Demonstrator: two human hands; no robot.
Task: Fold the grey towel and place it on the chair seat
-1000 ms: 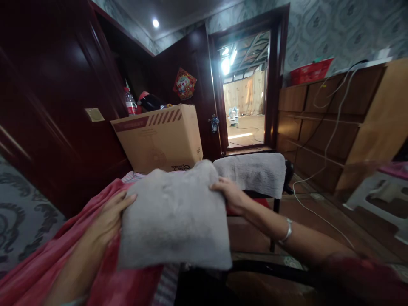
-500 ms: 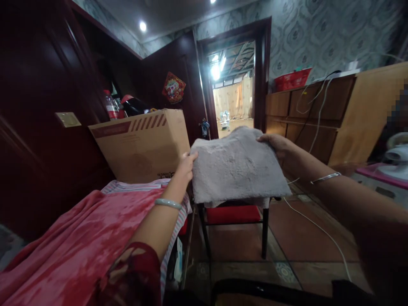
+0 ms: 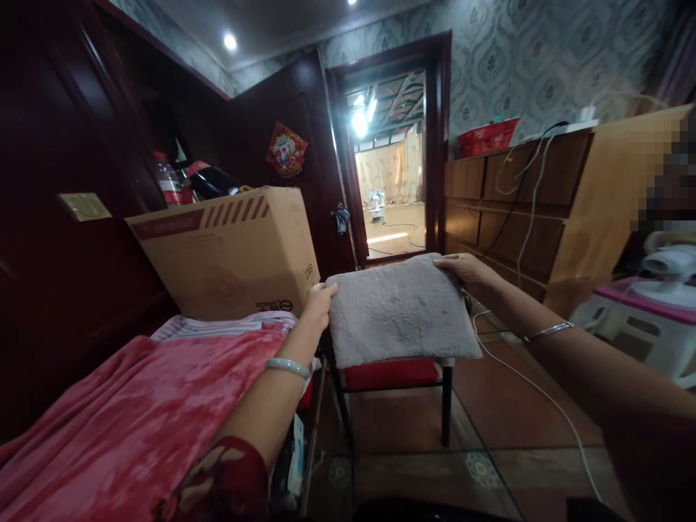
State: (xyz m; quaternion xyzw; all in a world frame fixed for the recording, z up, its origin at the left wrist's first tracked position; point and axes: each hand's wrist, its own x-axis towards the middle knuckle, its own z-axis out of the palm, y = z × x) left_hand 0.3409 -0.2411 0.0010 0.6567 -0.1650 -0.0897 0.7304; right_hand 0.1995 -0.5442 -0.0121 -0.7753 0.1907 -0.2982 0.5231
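A grey plush cloth (image 3: 399, 312) hangs over the back of a chair with a red seat (image 3: 391, 373). Its far top corners are pinched, the left one by my left hand (image 3: 320, 304) and the right one by my right hand (image 3: 467, 272). Both hands are closed on the fabric, thumbs on top. The cloth lies fairly smooth and covers most of the chair back. Dark chair legs (image 3: 446, 406) show below it.
On the left, a pink-red blanket (image 3: 163, 406) lies beside a big cardboard box (image 3: 228, 254). A wooden cabinet (image 3: 570, 239) carrying a red basket (image 3: 489, 135) stands right. A white cable (image 3: 544, 391) runs over the tiled floor. A white fan (image 3: 668, 268) sits on a pink-topped stool (image 3: 625, 304).
Both hands have lowered the cloth's top edge onto the chair back. The cloth now looks flatter and smoother. The view has shifted slightly to the right.
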